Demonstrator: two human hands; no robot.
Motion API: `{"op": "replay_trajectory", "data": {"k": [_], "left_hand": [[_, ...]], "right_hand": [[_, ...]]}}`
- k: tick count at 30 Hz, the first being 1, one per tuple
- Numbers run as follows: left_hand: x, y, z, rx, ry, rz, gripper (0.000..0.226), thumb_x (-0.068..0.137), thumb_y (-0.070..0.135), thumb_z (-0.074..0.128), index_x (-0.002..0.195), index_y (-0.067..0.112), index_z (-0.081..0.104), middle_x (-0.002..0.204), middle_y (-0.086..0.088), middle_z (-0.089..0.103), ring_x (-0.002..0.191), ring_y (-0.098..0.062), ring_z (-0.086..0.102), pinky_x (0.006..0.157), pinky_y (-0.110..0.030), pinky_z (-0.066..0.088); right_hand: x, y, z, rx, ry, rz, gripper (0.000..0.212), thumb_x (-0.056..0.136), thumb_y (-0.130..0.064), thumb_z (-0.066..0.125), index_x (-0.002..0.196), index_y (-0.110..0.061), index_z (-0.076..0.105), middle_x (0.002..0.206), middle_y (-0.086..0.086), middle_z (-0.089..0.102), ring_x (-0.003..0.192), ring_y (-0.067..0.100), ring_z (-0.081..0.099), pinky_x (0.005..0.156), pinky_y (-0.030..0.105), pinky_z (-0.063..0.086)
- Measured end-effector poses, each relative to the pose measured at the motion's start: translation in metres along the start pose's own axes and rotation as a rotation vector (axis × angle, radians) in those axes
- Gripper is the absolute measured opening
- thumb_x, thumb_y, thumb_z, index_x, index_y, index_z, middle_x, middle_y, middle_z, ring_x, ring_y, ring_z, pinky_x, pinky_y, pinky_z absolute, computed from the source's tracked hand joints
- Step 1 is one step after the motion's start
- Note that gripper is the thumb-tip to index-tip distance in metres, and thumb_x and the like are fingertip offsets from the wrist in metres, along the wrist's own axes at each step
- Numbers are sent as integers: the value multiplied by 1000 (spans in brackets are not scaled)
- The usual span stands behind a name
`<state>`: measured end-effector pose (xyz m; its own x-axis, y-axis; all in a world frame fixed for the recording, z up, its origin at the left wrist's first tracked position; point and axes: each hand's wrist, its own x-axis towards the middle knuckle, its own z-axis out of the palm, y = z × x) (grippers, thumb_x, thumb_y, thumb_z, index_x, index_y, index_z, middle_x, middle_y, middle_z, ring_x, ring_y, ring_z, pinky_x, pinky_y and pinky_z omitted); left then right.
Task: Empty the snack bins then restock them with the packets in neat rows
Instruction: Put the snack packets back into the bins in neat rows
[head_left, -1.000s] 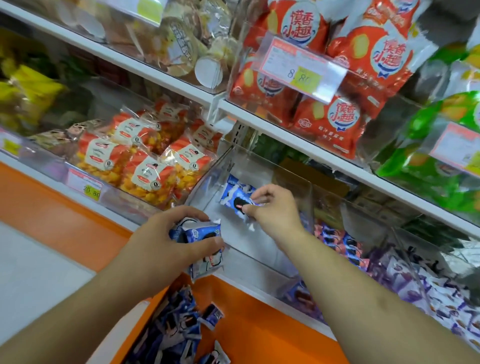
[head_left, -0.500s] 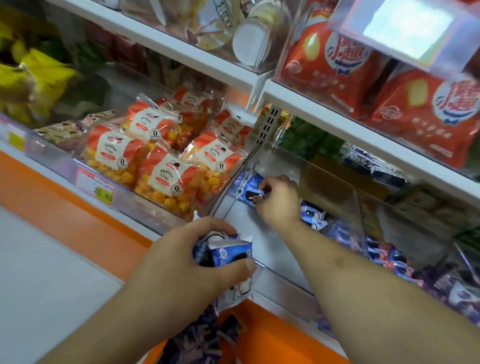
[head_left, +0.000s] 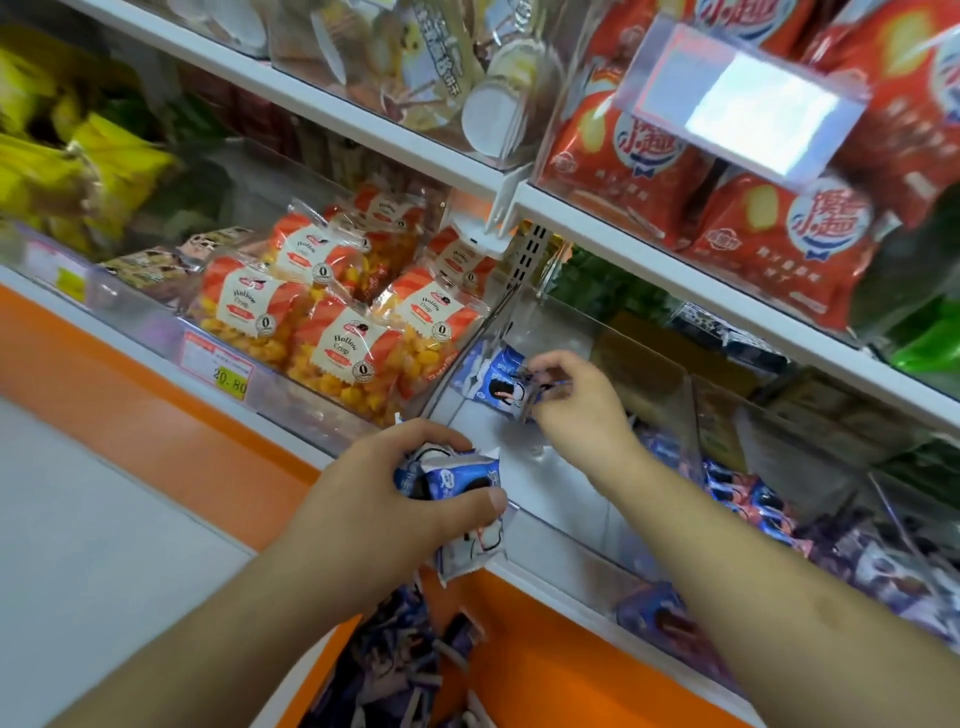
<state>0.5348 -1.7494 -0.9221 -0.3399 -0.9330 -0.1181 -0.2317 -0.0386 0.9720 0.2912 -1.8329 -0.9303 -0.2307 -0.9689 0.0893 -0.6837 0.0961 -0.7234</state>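
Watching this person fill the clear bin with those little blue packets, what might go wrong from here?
The left hand grips several small blue-and-white snack packets at once, one hanging low, so one might slip onto the pile of loose packets below. The right hand sets a blue packet against the clear plastic bin's left wall; on that bare sloped floor it could slide and spoil the row.
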Motion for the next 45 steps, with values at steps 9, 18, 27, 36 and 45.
{"op": "replay_trajectory", "data": {"k": [9, 18, 27, 36, 45], "left_hand": [[-10, 10, 8, -87, 11, -8, 50, 66, 67, 83, 109, 47, 68, 93, 16, 75, 75, -6, 74, 66, -28, 62], [-13, 14, 10, -139, 58, -8, 36, 78, 61, 76, 110, 48, 67, 87, 11, 76, 70, -10, 74, 69, -42, 66], [-8, 10, 10, -2, 67, 30, 24, 89, 55, 71, 112, 52, 63, 85, 32, 65, 71, -13, 71, 58, -33, 62], [-1, 3, 13, 86, 51, 79, 24, 90, 55, 70, 112, 53, 62, 89, 18, 67, 73, -1, 69, 58, -11, 50], [1, 7, 15, 57, 32, 79, 24, 91, 52, 71, 113, 52, 63, 96, 11, 65, 67, 3, 65, 54, -6, 42]], "right_hand": [[-122, -51, -50, 218, -521, -129, 59, 86, -5, 85, 131, -36, 65, 116, -1, 59, 105, 24, 70, 91, 41, 60], [-121, -49, -44, 470, -299, 123, 49, 81, 10, 82, 118, -18, 67, 107, 9, 76, 91, 29, 76, 74, 37, 60], [-14, 15, -38, -177, 21, 139, 28, 84, -8, 85, 99, -25, 69, 74, -5, 61, 65, 11, 57, 58, 21, 43], [40, 49, 0, -668, 58, 91, 27, 83, -8, 77, 101, -23, 63, 100, 4, 67, 91, 28, 65, 78, 40, 60], [47, 58, 5, -805, 124, 24, 36, 79, -25, 84, 108, -30, 64, 109, 5, 61, 94, 29, 61, 69, 30, 45]]}}
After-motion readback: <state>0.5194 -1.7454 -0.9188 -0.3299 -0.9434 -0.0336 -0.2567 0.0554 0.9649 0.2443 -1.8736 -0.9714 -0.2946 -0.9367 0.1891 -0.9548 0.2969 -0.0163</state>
